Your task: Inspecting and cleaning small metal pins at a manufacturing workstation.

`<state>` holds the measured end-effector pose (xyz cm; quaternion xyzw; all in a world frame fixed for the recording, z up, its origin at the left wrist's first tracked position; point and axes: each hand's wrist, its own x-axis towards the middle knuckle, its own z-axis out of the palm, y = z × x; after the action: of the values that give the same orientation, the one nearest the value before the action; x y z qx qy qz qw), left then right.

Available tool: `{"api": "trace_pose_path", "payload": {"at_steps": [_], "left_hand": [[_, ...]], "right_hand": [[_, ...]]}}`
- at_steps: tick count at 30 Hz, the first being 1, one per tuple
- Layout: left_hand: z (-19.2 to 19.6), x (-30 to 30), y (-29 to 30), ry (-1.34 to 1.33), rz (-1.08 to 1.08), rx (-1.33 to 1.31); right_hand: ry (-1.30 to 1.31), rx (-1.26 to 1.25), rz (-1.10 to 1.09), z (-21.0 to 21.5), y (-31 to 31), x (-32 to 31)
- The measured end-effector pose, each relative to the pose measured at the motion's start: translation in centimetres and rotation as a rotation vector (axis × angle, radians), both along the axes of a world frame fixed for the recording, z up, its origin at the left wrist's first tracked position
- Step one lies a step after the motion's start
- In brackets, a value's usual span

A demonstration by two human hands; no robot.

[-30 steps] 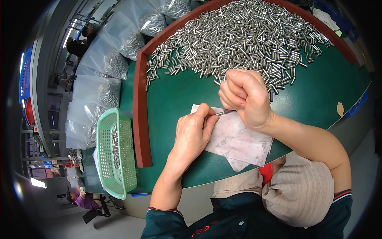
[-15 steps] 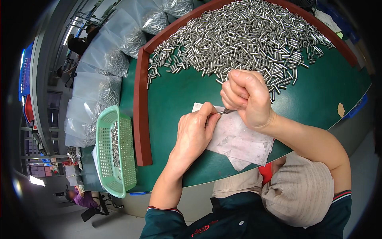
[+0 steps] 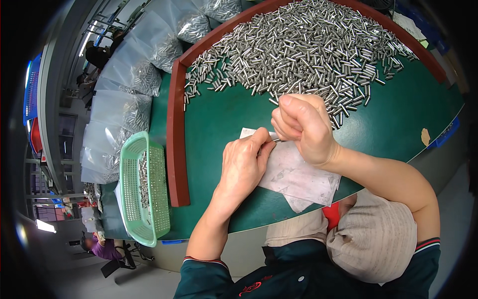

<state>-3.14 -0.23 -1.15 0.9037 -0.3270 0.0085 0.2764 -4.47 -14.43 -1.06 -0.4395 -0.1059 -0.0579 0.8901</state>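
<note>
Left hand (image 3: 243, 162) pinches slim silver metal rod (image 3: 277, 140); right hand (image 3: 309, 130) fisted, contents hidden. Slack pinch could drop rod onto smudged whitish sheet (image 3: 298, 177).

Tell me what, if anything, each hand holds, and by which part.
Left hand: slim metal piece, pinched between thumb and forefinger; gripped part hidden, some protruding toward the right hand, a fist whose contents, if any, are hidden.

Over the paper (image 3: 306, 184), the right hand (image 3: 306, 129), a fist, is hiding its own palm. The left hand (image 3: 244, 162), at the paper's left edge, is covering most of a metal pin (image 3: 278, 140). Beyond the paper, the picture's upper edge is cutting off the pin pile (image 3: 308, 55).
</note>
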Motion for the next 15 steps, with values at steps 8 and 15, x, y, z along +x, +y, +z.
{"api": "trace_pose_path", "payload": {"at_steps": [8,15], "left_hand": [[0.0,0.3,-0.2,-0.003,-0.023,-0.031],[0.0,0.8,0.7,0.234,0.033,-0.305]], "right_hand": [[0.021,-0.148,-0.040,-0.1,0.1,-0.1],[0.057,-0.015,-0.035,0.0,0.1,0.2]]}}
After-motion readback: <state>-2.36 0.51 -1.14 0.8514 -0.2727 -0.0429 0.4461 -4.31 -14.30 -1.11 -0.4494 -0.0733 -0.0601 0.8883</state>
